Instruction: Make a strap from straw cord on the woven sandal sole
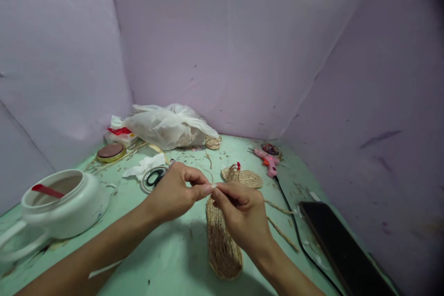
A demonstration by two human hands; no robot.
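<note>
My left hand (pixel 180 192) and my right hand (pixel 241 212) meet fingertip to fingertip near the middle of the view. Both are closed in a pinch on a small whitish piece (pixel 214 186), whose kind is too small to tell. Directly below, a sole-shaped woven straw piece (pixel 224 245) lies on the table, its far end partly hidden by my right hand. Beyond the hands rests a second woven sole (pixel 248 178), with a small loop and a red bit on it. Straw cords (pixel 282 233) stretch out to the right of my right hand.
On the pale green table (pixel 166 259) stand a white pot (pixel 79 203) at left and a pink glue gun (pixel 268 162) at back right. A dark phone (pixel 342 247) lies at right. Black-handled scissors (pixel 154 176), a round tin (pixel 111 151) and a plastic bag (pixel 169 127) are farther back.
</note>
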